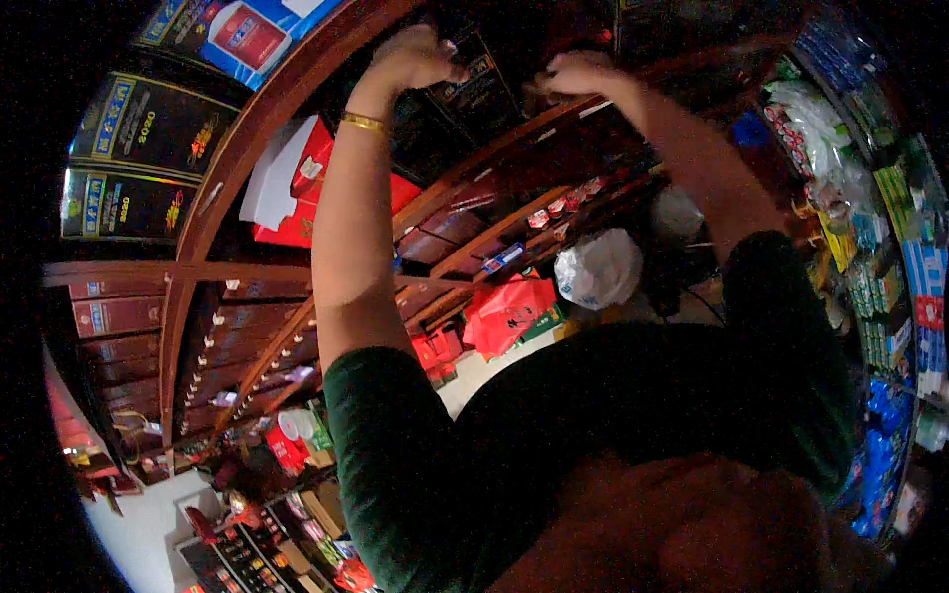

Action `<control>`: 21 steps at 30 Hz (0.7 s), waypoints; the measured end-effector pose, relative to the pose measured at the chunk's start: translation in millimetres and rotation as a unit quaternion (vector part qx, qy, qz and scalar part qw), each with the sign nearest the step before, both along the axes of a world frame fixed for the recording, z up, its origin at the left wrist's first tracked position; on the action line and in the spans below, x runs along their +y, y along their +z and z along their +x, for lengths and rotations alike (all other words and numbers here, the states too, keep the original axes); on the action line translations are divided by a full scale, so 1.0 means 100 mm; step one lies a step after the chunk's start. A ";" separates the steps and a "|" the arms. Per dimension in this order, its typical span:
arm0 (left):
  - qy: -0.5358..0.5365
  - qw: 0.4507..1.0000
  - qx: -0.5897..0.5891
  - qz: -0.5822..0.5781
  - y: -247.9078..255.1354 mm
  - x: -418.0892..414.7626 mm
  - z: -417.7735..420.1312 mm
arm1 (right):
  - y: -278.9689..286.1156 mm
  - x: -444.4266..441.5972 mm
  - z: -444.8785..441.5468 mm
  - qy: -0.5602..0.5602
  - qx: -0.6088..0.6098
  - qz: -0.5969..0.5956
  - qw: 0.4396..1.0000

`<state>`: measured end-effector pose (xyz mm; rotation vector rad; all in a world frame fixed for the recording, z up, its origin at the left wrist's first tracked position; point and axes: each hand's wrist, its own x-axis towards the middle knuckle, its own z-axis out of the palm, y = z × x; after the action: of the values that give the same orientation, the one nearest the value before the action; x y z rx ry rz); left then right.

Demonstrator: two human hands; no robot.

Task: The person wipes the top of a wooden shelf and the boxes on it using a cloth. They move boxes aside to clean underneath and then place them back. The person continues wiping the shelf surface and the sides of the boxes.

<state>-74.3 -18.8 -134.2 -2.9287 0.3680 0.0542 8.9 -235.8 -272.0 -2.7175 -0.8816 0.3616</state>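
Both my arms reach up to a dark wooden shelf. My left hand (419,58), with a gold bracelet (363,121) at the wrist, has its fingers curled beside a black box (478,81) that bears writing. Whether it grips that box is too dark to tell. To the right, my right hand (582,74) is blurred above the shelf's front edge (549,115). Its fingers bend towards the box, and a gap shows between the two hands. Nothing can be made out clearly in either palm.
Black printed boxes (141,126) fill the upper left shelf, beside a red box (285,233) with white card. Below are red bags (511,311) and a white plastic bag (599,267). Packaged goods (815,148) line the right side; more goods (259,548) stand at lower left.
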 end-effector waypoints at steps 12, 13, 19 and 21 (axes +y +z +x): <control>0.030 1.000 -0.008 -0.003 -0.02 -0.07 0.06 | -0.20 -0.41 0.00 -0.037 -0.086 -0.021 0.995; 0.037 0.999 -0.005 -0.002 -0.03 -0.02 0.06 | -0.24 -0.34 -0.09 -0.052 -0.114 -0.025 0.992; -0.075 0.976 -0.203 -0.038 -0.09 -0.62 -0.13 | -0.62 -0.26 -0.05 -0.081 -0.223 0.068 0.969; -0.110 0.966 -0.207 -0.105 -0.19 -0.95 -0.06 | -0.73 -0.20 -0.01 -0.076 -0.239 0.098 0.963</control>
<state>-80.4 -113.3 -153.4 -2.9704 0.6549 -0.6543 7.4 -255.7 -345.5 -2.6978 -0.7593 -0.4097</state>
